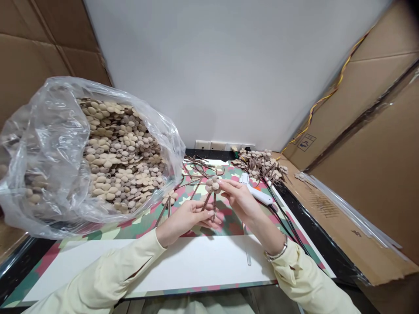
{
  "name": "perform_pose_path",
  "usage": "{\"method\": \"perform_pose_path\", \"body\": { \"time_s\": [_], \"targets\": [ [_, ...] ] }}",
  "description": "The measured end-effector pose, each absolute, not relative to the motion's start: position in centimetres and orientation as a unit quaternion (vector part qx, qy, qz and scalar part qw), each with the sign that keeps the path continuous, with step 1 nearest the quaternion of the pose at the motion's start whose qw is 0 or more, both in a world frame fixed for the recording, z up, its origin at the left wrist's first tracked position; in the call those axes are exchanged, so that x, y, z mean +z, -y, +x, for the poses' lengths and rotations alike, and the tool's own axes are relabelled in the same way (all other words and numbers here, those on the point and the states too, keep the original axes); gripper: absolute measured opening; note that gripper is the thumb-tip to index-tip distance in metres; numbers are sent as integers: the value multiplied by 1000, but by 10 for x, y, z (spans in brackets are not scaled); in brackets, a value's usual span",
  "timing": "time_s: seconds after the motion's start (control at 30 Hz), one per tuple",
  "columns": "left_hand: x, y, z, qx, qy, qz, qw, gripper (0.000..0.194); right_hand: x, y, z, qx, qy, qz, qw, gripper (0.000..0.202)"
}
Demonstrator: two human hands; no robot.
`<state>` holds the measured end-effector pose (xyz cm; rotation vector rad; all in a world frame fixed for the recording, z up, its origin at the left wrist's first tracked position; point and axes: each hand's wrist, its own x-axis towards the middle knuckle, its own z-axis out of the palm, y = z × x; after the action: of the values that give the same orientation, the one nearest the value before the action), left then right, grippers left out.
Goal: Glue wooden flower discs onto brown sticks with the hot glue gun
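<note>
A beige padded flower (213,185) with two brown ribbon tails (214,207) is held over the camouflage-patterned mat (183,226). My right hand (244,203) pinches the flower at its right edge. Lower and to the left, my left hand (193,218) has its thumb and fingers on the hanging ribbon tails. Left of the hands, another beige flower with ribbons (170,198) lies on the mat. A white glue gun (258,193) rests just right of my right hand, its dark cord running toward the front right.
At left a large clear plastic bag (59,131) holds many beige flowers (124,161). Loose brown ribbons (199,165) lie at the back. A pile of ribboned flowers (265,163) sits back right. A white sheet (196,266) covers the front; cardboard (369,174) stands at right.
</note>
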<state>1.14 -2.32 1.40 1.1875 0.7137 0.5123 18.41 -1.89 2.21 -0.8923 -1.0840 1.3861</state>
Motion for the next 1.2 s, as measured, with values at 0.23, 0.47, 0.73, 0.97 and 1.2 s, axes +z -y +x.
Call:
{"method": "perform_pose_path", "body": {
  "time_s": [0.23,0.47,0.73,0.97,1.2],
  "targets": [
    [16,28,11,202,-356,541,735,31,22,19,184,527,453,-438,570,19],
    [10,27,8,154,-370,610,683,27,49,14,220,408,444,-465,649,27],
    [15,13,-5,213,-425,660,582,34,82,-38,331,206,448,-645,583,28],
    [22,-2,-13,306,-366,610,632,30,70,-95,375,197,433,-717,510,28],
    [46,-3,-26,350,-438,625,543,36,75,-99,377,110,470,-733,479,23]
  ]
}}
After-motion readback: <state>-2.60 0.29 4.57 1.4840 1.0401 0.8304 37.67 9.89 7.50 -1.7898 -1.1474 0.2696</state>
